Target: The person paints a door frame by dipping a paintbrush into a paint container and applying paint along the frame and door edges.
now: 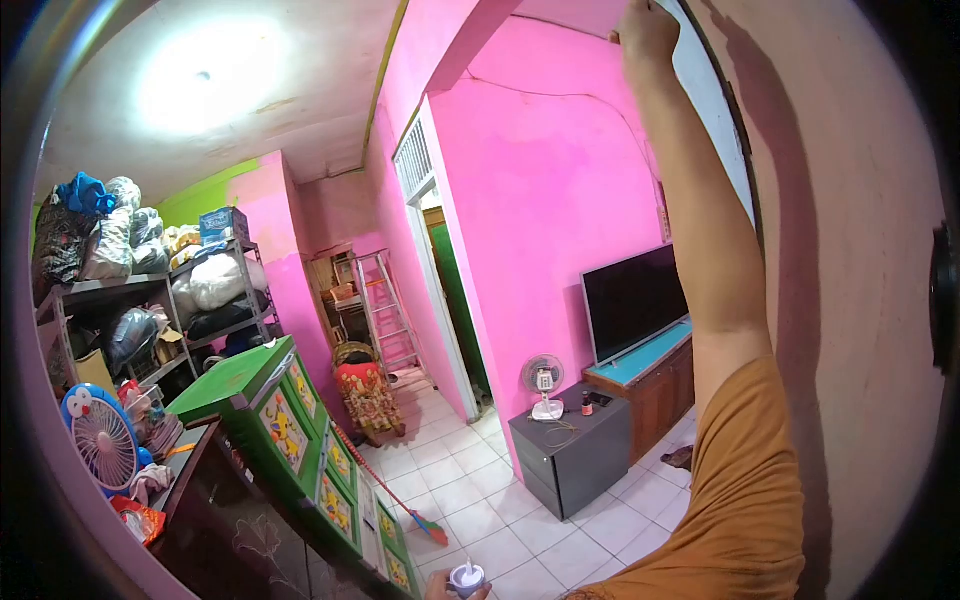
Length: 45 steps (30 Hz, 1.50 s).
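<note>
My left hand (438,586) shows at the bottom edge, its fingers wrapped round a small white cup-shaped container (467,577) with something white inside. The hand's lower part is cut off by the frame. High up on the right, my right hand (650,38) is raised at the end of an outstretched arm, beside the pink wall (550,130) and a pale panel. Its fingers are curled closed, and a small dark bit shows at the top, too little to name.
A green cabinet (250,385) stands left, with a penguin-faced fan (103,440) nearby. Loaded metal shelves (110,288) are behind. A small white fan (545,385) sits on a grey cabinet (570,455) beside a television (635,300). A broom (430,527) and a ladder (388,315) are farther off.
</note>
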Each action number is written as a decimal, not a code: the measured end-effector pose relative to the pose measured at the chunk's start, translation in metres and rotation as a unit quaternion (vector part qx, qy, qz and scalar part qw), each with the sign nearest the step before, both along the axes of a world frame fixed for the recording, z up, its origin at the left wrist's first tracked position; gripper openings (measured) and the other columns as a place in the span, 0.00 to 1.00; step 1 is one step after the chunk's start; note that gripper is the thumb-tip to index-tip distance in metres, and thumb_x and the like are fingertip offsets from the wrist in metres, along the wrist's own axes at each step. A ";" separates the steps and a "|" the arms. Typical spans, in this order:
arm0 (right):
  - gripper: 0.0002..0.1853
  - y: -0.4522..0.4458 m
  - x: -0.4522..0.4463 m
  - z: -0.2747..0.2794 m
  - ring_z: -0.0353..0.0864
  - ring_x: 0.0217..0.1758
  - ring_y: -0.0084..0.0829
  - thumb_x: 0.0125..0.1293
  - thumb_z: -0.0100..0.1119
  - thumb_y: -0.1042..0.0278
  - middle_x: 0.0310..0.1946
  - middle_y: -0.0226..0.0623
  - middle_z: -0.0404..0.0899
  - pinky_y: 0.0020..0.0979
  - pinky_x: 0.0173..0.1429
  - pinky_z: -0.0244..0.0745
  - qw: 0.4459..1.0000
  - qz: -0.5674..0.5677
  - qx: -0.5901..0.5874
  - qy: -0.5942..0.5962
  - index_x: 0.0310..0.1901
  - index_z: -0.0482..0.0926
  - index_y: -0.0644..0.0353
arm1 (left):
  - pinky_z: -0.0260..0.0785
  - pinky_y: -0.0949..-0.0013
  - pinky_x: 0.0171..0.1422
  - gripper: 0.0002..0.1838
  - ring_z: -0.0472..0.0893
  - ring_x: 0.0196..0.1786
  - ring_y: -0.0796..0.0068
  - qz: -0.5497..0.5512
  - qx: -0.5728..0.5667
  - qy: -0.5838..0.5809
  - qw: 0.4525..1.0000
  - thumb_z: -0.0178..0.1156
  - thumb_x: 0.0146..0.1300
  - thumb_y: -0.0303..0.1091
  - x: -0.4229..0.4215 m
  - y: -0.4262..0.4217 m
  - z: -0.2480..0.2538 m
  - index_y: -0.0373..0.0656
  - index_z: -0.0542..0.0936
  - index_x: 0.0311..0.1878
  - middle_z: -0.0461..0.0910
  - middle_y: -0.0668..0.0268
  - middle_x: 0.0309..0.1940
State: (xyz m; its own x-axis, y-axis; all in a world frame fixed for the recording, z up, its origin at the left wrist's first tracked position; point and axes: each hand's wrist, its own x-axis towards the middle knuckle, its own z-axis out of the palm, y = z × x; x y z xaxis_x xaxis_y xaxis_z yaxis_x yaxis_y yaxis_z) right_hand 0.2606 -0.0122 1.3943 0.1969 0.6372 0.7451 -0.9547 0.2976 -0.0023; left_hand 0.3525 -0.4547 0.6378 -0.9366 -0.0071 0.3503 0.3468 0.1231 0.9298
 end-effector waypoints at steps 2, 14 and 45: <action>0.24 -0.005 0.007 -0.014 0.74 0.17 0.29 0.82 0.49 0.57 0.18 0.34 0.73 0.36 0.23 0.69 0.999 0.024 -0.021 0.001 0.33 0.79 0.70 | 0.81 0.62 0.56 0.38 0.82 0.53 0.66 -0.011 0.004 -0.007 1.000 0.68 0.59 0.11 -0.001 0.007 0.010 0.41 0.66 0.72 0.79 0.57 0.56; 0.24 0.006 0.028 -0.013 0.76 0.19 0.29 0.80 0.51 0.53 0.22 0.36 0.76 0.33 0.22 0.73 0.999 -0.027 -0.022 0.016 0.37 0.79 0.71 | 0.72 0.65 0.45 0.33 0.77 0.42 0.69 0.049 -0.129 0.035 0.990 0.83 0.52 0.39 -0.030 0.058 0.071 0.36 0.79 0.57 0.79 0.61 0.43; 0.11 -0.073 -0.001 -0.420 0.83 0.31 0.18 0.73 0.67 0.72 0.37 0.32 0.84 0.22 0.37 0.82 0.880 -0.139 0.051 -0.450 0.53 0.83 0.66 | 0.72 0.60 0.57 0.30 0.78 0.51 0.57 -0.378 -0.094 0.192 0.901 0.83 0.48 0.37 -0.259 0.212 0.100 0.37 0.78 0.52 0.76 0.56 0.47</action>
State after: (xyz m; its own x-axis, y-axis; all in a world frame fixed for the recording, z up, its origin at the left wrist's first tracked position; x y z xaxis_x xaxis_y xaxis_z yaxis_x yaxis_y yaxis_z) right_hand 0.2593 -0.0848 0.9742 -0.3648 0.5790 0.7291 -0.4691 0.5622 -0.6811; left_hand 0.0932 -0.2427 0.7375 -0.4586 0.6747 0.5783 0.6898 -0.1400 0.7103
